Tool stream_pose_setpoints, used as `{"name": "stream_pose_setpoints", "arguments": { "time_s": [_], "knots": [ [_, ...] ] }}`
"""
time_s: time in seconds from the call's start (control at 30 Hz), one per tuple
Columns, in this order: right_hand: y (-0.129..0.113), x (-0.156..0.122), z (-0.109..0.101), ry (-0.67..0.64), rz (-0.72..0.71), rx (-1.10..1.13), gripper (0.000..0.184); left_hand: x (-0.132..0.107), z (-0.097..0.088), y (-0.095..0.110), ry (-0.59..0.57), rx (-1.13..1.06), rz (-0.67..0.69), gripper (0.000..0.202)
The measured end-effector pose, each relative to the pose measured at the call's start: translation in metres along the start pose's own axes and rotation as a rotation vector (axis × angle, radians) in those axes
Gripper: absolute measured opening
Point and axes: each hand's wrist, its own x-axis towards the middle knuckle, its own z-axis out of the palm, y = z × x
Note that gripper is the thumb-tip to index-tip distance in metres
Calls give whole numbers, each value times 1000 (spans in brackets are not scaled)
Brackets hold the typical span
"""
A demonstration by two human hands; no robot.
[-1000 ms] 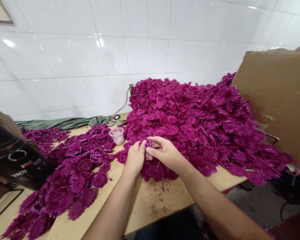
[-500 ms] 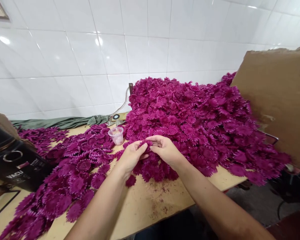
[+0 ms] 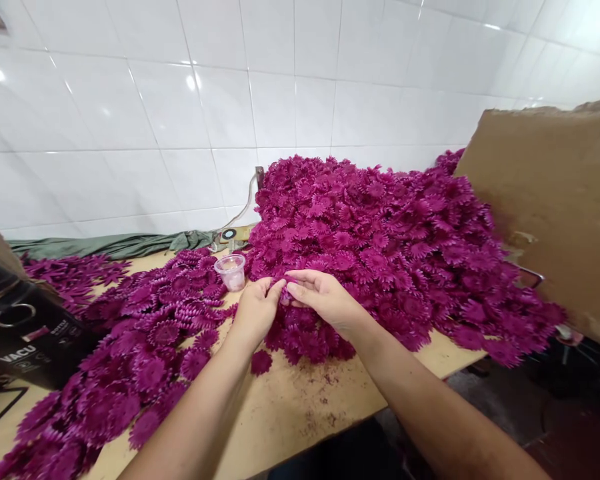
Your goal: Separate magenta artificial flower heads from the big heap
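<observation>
Between both hands is a small magenta artificial flower (image 3: 285, 297), partly covered by the fingers. My left hand (image 3: 258, 308) pinches its left side between thumb and fingers. From the right, my right hand (image 3: 321, 298) has its thumb and fingertips closed on the same flower. Both hands are in front of a large heap of magenta flowers (image 3: 370, 227). Just left of the hands stands a clear plastic cup (image 3: 231, 271) with something whitish inside. One loose flower (image 3: 261, 362) lies on the tabletop below the left wrist.
A second spread of flowers (image 3: 145, 360) covers the table's left side, beside a black container (image 3: 35, 327). Right of the heap a cardboard sheet (image 3: 555, 213) leans upright. Green cloth (image 3: 105, 245) runs along the tiled wall (image 3: 275, 107). Purple crumbs dot the wooden tabletop (image 3: 300, 420).
The fingers have shifted on the flower, and less of it shows on top between the thumbs. My view has turned slightly; the hands stay in nearly the same spot.
</observation>
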Motion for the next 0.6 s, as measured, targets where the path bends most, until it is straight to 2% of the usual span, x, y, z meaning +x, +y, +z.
{"name": "stream_pose_setpoints", "arguments": {
  "time_s": [0.2,0.37,0.47,0.6],
  "knots": [
    [0,4,-3,-10,32,-58,20,11,3,-3,-93,-22,-51,38],
    [-4,4,-6,-3,82,-80,22,10,3,-1,-168,-19,-79,42],
    [-4,4,-6,-11,128,-86,21,7,4,-1,-161,52,-35,40],
    [0,5,-6,22,135,-50,11,2,3,2,-115,167,44,36]
  ]
}}
